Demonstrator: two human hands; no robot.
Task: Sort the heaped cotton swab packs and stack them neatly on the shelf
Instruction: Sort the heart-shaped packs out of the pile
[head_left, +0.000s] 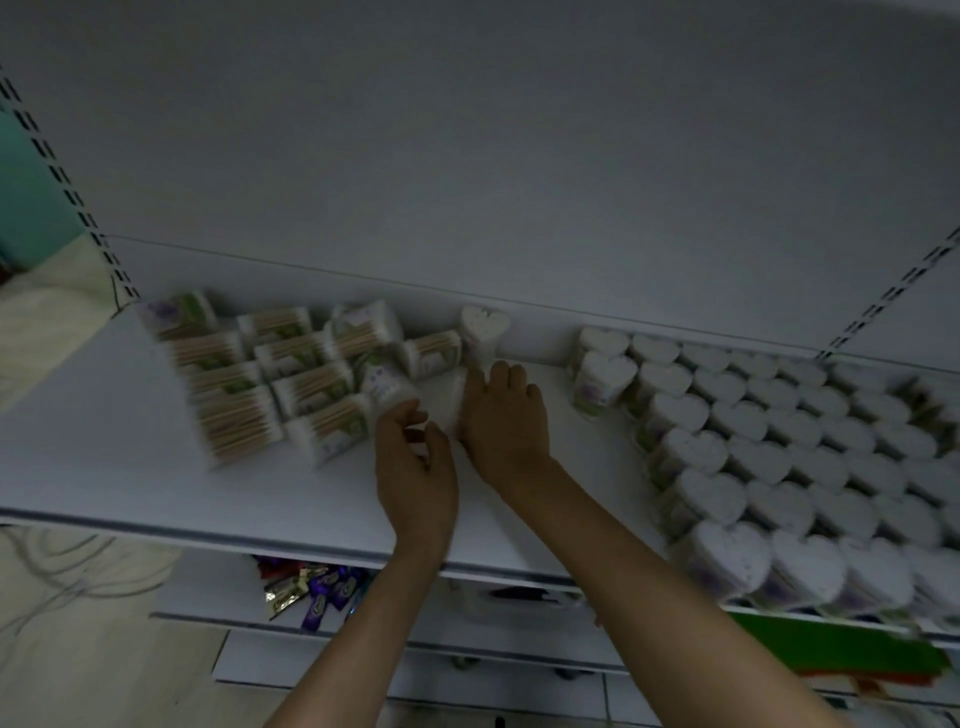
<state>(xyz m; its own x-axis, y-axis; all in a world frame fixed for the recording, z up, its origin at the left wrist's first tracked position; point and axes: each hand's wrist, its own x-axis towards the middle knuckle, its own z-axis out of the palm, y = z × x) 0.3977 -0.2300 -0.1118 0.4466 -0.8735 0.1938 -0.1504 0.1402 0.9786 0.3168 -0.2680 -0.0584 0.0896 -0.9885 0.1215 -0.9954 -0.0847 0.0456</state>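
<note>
On the shelf (130, 441), a big block of heart-shaped swab tubs (779, 457) sits right of your right hand (506, 421), and wooden-stick swab packs (260, 384) sit left of your left hand (415, 467). Between them lies a tipped tub (451, 402): left hand curled on it, right fingers flat against it, though it's blurry.

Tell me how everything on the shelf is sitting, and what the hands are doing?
heart tubs, upright in tidy rows, right.
lone heart tub, upright at the back.
flat packs, lying in rows, left.
loose pack, between both hands.
left hand, pinches the loose pack.
right hand, straight fingers touching it.
</note>
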